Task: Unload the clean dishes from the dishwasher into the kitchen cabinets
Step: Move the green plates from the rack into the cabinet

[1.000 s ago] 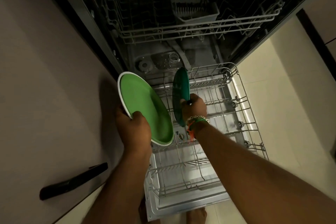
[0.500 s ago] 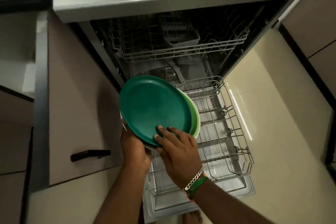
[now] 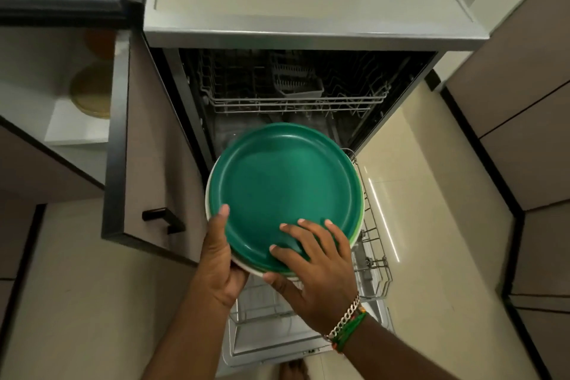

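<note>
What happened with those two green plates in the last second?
The right hand lifted the dark green plate from the lower rack and laid it on the light green plate. The left hand still grips the stack's edge; the dishwasher stays open.

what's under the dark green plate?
A lighter green plate: only its right edge and white rim show. Left hand grips the stack; right hand rests flat on the dark green plate. Anything below is hidden.

Two plates stacked: one dark green plate (image 3: 283, 185) on top, one light green plate (image 3: 357, 233) beneath, only its edge showing. Two hands: left hand (image 3: 220, 259), right hand (image 3: 317, 271). Two dishwasher racks: upper rack (image 3: 296, 99), lower rack (image 3: 371, 259). One cutlery basket (image 3: 297, 80). One cabinet handle (image 3: 163, 219). Two bracelets (image 3: 348, 322) on the right wrist.
</note>
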### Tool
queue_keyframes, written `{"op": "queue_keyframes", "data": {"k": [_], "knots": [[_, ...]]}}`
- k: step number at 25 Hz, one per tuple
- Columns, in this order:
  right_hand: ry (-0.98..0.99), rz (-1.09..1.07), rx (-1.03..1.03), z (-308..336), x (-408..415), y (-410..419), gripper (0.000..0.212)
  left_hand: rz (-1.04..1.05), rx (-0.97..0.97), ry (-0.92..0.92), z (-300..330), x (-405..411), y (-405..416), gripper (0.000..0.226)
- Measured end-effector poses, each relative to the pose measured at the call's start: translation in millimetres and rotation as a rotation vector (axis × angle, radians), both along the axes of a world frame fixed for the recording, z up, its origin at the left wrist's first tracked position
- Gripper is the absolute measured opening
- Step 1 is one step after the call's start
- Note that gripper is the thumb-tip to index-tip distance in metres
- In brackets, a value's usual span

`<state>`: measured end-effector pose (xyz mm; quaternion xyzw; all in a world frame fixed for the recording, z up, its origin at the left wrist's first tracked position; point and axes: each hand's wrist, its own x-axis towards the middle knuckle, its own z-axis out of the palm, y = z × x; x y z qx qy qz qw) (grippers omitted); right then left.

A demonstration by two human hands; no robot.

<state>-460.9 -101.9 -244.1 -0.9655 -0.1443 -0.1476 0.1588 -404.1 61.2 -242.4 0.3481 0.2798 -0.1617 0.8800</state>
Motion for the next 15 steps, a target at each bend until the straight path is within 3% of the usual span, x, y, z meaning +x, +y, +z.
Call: {"op": "queue_keyframes", "data": {"k": [3,8,12,15], "knots": [[-0.002,-0.06,0.025,8.7,-21.0,9.9,0.031,-0.044,0.056,0.052,8.3,-11.9,11.9,0.045],[-0.074,-0.574,0.322,52.1,-32.2,36.1,0.043,-0.088,0.077,0.113,50.7,-36.9,40.4,0.031],[0.04,-0.959,0.984,95.8,-26.9,48.4,0.063,-0.099,0.093,-0.006,96.6,-49.3,56.9,0.031],[0.006,-1.106,1.163,129.5,-33.6,57.1,0.05,-0.127,0.146,-0.1,137.6,-59.1,69.4,0.034]]}}
